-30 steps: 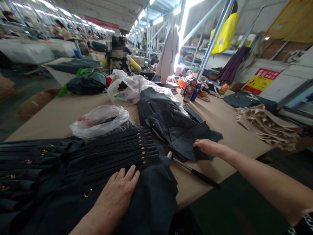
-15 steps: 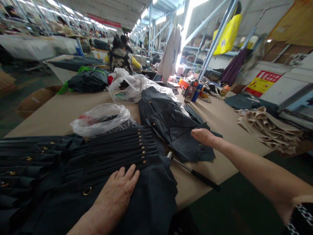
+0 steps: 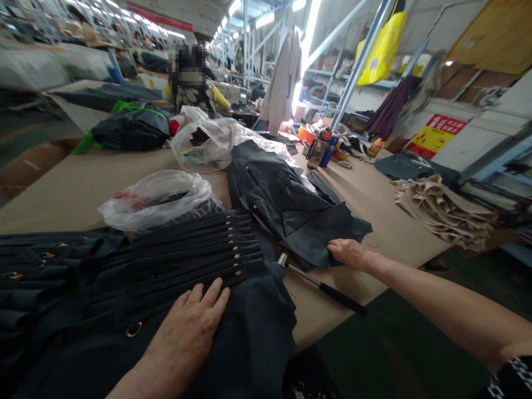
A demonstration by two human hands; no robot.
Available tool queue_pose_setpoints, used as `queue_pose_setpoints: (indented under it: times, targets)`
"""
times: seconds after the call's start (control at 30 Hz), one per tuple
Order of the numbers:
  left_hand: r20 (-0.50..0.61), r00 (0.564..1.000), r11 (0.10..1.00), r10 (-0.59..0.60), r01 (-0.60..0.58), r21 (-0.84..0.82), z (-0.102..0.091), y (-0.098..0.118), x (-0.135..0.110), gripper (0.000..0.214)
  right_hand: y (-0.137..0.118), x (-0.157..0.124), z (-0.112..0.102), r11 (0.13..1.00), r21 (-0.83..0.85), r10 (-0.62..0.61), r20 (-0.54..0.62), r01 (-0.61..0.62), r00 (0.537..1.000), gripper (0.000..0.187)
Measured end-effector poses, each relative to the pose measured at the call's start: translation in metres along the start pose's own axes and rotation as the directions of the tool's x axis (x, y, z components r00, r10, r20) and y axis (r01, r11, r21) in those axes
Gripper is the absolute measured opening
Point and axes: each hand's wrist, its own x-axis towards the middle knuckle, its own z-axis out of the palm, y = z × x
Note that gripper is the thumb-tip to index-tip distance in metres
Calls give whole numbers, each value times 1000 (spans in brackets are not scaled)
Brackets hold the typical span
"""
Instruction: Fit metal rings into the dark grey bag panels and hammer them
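Observation:
My left hand [image 3: 189, 324] lies flat, fingers together and stretched out, on a stack of dark fabric pieces [image 3: 166, 277] with small brass studs at the table's near edge. My right hand [image 3: 348, 252] reaches out to the right and pinches the near edge of a separate dark fabric piece [image 3: 320, 235] that tops a second pile [image 3: 274, 194]. A hammer [image 3: 320, 285] with a black handle rests on the table between the two hands.
A brown table [image 3: 62, 188] carries clear plastic bags [image 3: 153, 199], a black bag [image 3: 131, 130], bottles [image 3: 318, 149] and a stack of tan paper pieces [image 3: 444, 213]. A person [image 3: 191, 88] sits at the far end. Metal racks and a yellow bag [image 3: 380, 50] stand behind.
My right hand went up onto the right-hand pile half a second ago and has come back toward me to the near edge of the top piece. The left hand has stayed put.

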Motion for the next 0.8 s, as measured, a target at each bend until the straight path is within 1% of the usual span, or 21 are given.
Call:
queue_pose_setpoints:
  times: [0.07, 0.13, 0.23, 0.33, 0.37, 0.43, 0.5, 0.57, 0.6, 0.63, 0.67, 0.73, 0.8]
  targets:
    - [9, 1000, 1000, -1, 1, 7, -1, 0, 0, 64, 2, 3, -4, 999, 11, 33, -14, -33, 999, 23]
    - [1, 1000, 1000, 4, -4, 16, -1, 1, -1, 64, 6, 6, -11, 998, 38, 41, -15, -41, 999, 26]
    - [-11, 1000, 1000, 8, -8, 22, -1, 1, -1, 64, 17, 12, -25, 992, 126, -13, 20, 10, 1000, 22]
    - [-3, 1000, 1000, 10, -10, 24, -3, 2, -1, 63, 29, 25, -47, 976, 215, -44, 43, 34, 998, 15]
    - [0, 1000, 1000, 11, -11, 26, -3, 3, -1, 63, 33, 32, -57, 973, 231, -29, 29, 22, 999, 14]
    - [4, 1000, 1000, 8, -8, 29, -3, 3, 0, 64, 42, 49, -81, 968, 248, 46, -41, -34, 998, 13]
    - [1, 1000, 1000, 8, -8, 30, -2, 2, 0, 64, 48, 66, -104, 958, 266, 148, -136, -108, 980, 22]
    - [-3, 1000, 1000, 11, -11, 28, 0, 1, 1, 64, 49, 76, -119, 940, 307, 227, -239, -148, 944, 35]
    - [-5, 1000, 1000, 13, -13, 27, 1, 0, 1, 64, 47, 77, -120, 936, 316, 248, -283, -154, 927, 39]
    - [-9, 1000, 1000, 14, -14, 25, 2, -1, 1, 64, 43, 74, -118, 939, 307, 255, -312, -157, 915, 40]
    - [-13, 1000, 1000, 13, -13, 21, 3, -1, 0, 65, 36, 69, -111, 946, 284, 249, -323, -158, 913, 40]
    - [-21, 1000, 1000, 14, -13, 9, 3, -1, -1, 65, 19, 51, -88, 967, 212, 201, -279, -144, 939, 32]
    - [-23, 1000, 1000, 11, -11, -11, 1, 0, -1, 65, 0, 31, -59, 984, 149, 129, -187, -101, 974, 21]
